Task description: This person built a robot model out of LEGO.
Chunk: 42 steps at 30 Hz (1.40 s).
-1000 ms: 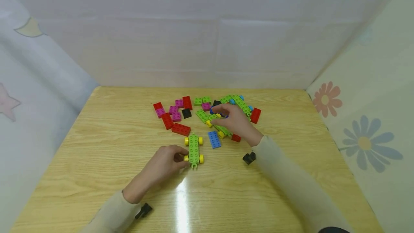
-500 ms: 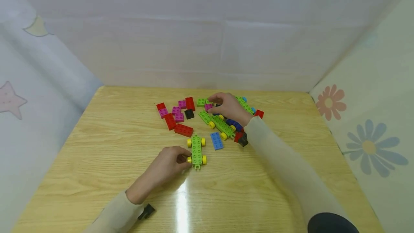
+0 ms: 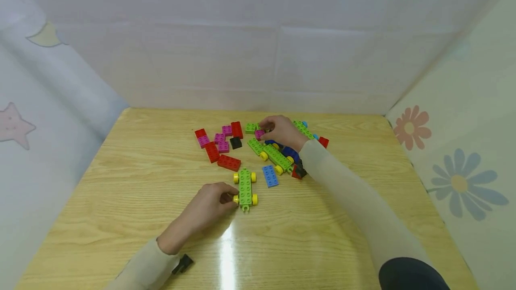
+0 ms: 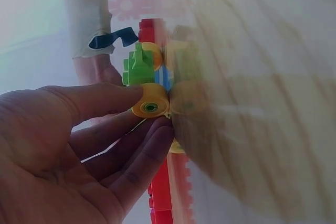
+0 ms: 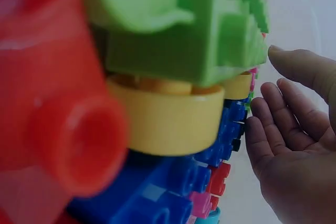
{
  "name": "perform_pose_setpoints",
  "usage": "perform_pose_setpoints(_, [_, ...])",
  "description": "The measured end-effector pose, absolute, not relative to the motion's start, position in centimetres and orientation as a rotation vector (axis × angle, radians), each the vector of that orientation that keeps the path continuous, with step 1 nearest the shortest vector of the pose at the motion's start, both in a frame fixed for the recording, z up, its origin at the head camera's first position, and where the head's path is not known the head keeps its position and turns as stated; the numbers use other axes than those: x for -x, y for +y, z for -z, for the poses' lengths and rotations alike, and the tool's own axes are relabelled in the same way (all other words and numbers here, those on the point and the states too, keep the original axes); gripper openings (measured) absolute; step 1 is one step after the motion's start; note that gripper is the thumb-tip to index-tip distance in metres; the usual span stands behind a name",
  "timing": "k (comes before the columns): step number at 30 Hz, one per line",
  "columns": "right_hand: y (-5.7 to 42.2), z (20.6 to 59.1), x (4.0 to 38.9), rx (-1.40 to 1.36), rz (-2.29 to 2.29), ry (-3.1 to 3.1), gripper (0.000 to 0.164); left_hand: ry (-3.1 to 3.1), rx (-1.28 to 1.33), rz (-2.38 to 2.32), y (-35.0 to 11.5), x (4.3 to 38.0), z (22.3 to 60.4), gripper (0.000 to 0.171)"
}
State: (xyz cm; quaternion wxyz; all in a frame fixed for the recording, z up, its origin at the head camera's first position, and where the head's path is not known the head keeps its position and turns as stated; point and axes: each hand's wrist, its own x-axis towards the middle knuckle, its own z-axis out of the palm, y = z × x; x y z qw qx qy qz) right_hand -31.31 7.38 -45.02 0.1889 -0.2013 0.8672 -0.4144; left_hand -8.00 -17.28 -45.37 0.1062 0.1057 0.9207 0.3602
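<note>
A lime-green wheeled toy car base (image 3: 245,185) with yellow wheels stands on the table in front of me. My left hand (image 3: 209,201) holds it at the near left wheel. In the left wrist view, the thumb and fingers of this hand (image 4: 105,129) pinch that yellow wheel (image 4: 151,100). Among the far bricks, my right hand (image 3: 282,130) reaches down with thumb and fingertips apart around a magenta brick (image 3: 259,134). Light green bricks (image 3: 250,127) lie just beyond. The right wrist view shows relaxed fingers of this hand (image 5: 302,124) and no brick gripped.
A second green car base (image 3: 276,156) with yellow wheels lies beside dark blue bricks (image 3: 290,153). Near it is a blue brick (image 3: 270,176). To the left are red bricks (image 3: 229,162), magenta bricks (image 3: 219,138) and a black brick (image 3: 235,142). Another green base (image 3: 303,130) sits behind the right wrist.
My right hand has moved left and away from me, from over the second green base to the magenta brick. The left hand keeps its hold. The head view has shifted slightly.
</note>
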Motion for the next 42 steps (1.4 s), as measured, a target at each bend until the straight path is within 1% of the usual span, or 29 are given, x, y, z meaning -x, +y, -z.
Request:
perform_pose_setpoints(13, [6.6,45.1,31.8,0.567,1.071,2.459,0.049,2.715,-0.314,-1.079,-17.4,7.9,45.5,0.026])
perform_pose_setpoints(27, [5.8,44.7,32.1,0.6,0.92,2.519,0.041,2.716,-0.317,-1.063,-17.4,7.9,45.5,0.026])
perform_pose_setpoints(42, [5.3,44.9,31.9,0.618,0.856,2.549,0.04,2.719,-0.338,-1.06,-17.5,8.1,45.6,0.027])
